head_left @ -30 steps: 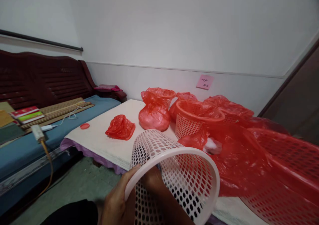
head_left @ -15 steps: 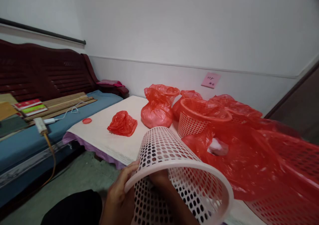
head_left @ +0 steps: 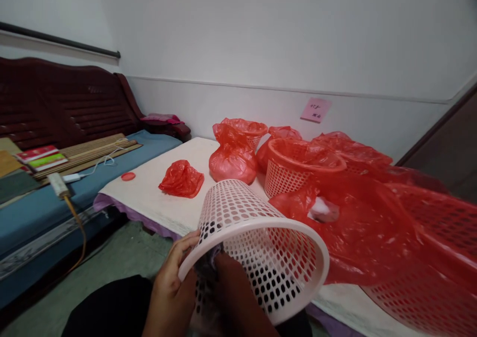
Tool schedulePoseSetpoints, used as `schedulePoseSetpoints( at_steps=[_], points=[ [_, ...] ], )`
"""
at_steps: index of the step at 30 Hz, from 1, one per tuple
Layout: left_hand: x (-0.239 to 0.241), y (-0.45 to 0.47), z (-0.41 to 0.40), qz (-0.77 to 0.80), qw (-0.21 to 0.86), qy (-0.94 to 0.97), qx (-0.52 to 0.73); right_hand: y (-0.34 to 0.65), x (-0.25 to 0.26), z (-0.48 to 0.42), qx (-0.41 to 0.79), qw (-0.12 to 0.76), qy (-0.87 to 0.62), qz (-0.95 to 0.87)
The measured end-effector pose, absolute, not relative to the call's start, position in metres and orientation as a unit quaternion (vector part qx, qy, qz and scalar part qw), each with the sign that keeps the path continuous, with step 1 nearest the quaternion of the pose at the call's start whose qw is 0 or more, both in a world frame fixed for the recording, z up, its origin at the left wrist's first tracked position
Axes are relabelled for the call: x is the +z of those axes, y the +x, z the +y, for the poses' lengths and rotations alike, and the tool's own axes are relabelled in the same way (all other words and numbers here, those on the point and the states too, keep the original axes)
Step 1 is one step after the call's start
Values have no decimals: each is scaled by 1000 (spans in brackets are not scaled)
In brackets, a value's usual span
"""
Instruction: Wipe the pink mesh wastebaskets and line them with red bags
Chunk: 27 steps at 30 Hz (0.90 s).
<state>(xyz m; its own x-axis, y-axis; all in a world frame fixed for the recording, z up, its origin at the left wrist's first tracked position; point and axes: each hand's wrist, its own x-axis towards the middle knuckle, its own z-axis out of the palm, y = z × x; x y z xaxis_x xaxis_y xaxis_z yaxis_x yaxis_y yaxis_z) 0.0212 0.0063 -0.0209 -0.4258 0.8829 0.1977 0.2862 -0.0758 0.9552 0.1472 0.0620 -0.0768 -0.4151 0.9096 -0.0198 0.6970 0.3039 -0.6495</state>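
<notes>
A white perforated plastic basket (head_left: 257, 223) lies tipped on its side in front of me, its mouth facing me. My left hand (head_left: 174, 271) is closed around the rim on the left. Inside the mouth, my right hand (head_left: 230, 272) presses a dark greyish cloth (head_left: 209, 263) against the left inner wall. The fingers of that hand are mostly hidden. Just beyond the basket sit a tied red plastic bag (head_left: 233, 160) and a crumpled red bag (head_left: 181, 179) on the white-topped table (head_left: 149, 198).
To the right stand a red-lined basket (head_left: 286, 180) and a larger red basket (head_left: 421, 297) under loose red plastic. A small red lid (head_left: 128, 176) lies at the table's left. Beyond is a wooden bench (head_left: 44, 108) with a power strip (head_left: 58, 185) on its blue cushion.
The basket has shifted a little up and left, its mouth showing more of the inside. My right hand has drawn back toward the rim, and the cloth now shows.
</notes>
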Motion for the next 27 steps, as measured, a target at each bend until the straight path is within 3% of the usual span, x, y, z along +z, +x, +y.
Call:
schedulePoseSetpoints(
  at_steps=[4,13,16,20,22,27],
  points=[
    [-25,19,3,627,290,457,560,158,-86,77,179,112,-558,-802],
    [-18,14,1,631,320,421,567,184,-77,108,163,130,-626,-752],
    [-13,15,2,634,328,396,577,176,-66,95,210,174,-569,-775],
    [-7,19,7,641,332,386,574,155,-50,52,399,293,-434,-753],
    [-4,18,9,645,338,381,570,147,-48,32,434,314,-381,-753],
    [0,7,13,612,375,373,588,156,-54,28,266,91,-475,-834]
  ],
)
